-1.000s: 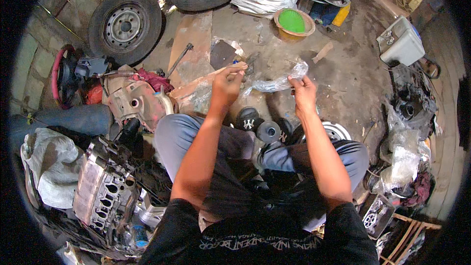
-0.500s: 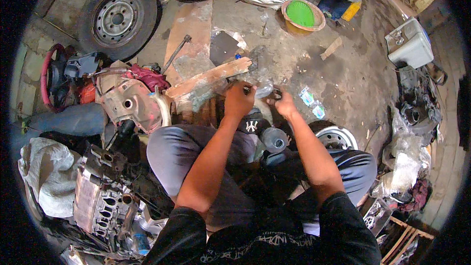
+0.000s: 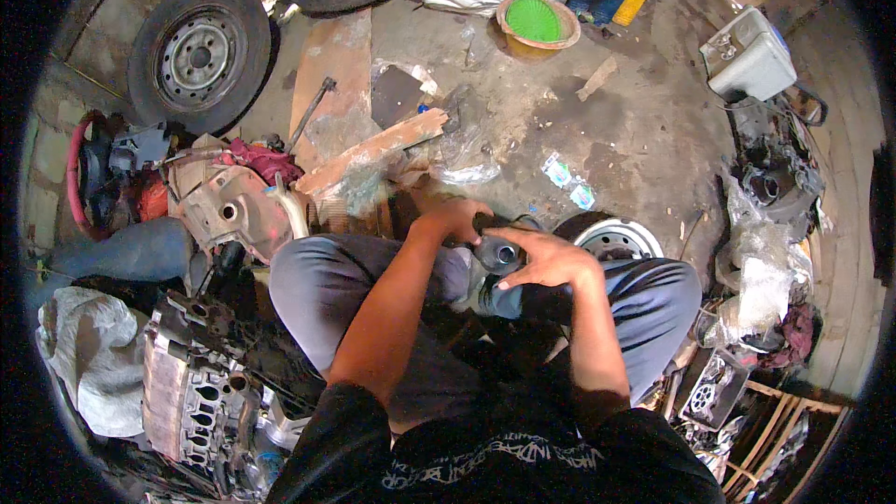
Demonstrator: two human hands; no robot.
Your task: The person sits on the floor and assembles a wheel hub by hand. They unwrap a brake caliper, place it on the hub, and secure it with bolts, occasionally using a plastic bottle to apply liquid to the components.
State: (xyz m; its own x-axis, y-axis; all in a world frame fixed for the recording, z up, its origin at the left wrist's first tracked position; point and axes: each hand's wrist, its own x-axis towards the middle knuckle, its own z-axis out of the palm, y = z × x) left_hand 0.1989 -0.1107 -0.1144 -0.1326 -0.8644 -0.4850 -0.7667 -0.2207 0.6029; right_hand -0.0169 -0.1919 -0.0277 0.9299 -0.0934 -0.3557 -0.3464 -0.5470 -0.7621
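A greyish clear plastic bottle (image 3: 496,258) stands between my legs, its round open mouth facing up. Over its right side reaches my right hand (image 3: 555,259), thumb and fingers spread wide around the bottle's top; whether they touch it I cannot tell. My left hand (image 3: 455,220) is closed just beyond the bottle, with a small dark thing at its fingertips that is too unclear to name. Crumpled clear plastic (image 3: 467,171) lies on the floor past my left hand.
A wooden plank (image 3: 378,151) and a metal bar (image 3: 311,112) lie ahead on the left. A wheel rim (image 3: 616,241) sits by my right knee. An engine cylinder head (image 3: 191,401) is at lower left, and a green basket in a basin (image 3: 537,30) stands far ahead.
Both hands have come back toward my body. The right hand has opened and swung over the bottle; the left has stayed closed. The view has shifted slightly.
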